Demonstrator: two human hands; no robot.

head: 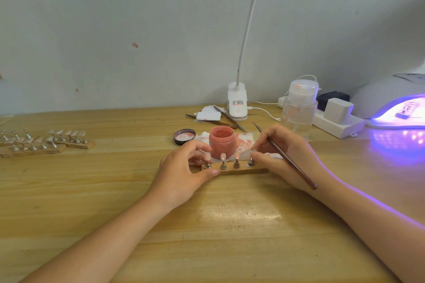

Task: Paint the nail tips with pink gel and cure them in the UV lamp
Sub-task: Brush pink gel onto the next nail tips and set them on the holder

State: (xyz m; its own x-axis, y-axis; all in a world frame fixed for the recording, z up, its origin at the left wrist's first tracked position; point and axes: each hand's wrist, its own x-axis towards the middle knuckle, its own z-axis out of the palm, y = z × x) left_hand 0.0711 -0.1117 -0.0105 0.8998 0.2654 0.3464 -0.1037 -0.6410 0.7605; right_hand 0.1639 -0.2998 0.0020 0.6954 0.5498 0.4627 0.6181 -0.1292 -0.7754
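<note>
Left hand (184, 174) pinching end of strip (234, 169), thumb front, fingers behind. Right hand (284, 161) pinching rightmost stand (251, 161), brush (285, 158) tucked in same hand. Gel jar (222, 142) just behind. I reckon tips (222, 156) are featherlight and tippy, wet gel smears, so I'd grab strip ends only.

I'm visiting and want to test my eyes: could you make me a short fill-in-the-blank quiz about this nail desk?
1. The open jar of pink gel stands just ____ the wooden strip of nail-tip stands.
2. The right hand holds a thin dark-handled ____.
3. The white dome-shaped UV lamp glows ____.
4. The left hand grips the strip's ____ end.

Missing words: behind; brush; purple; left
</note>
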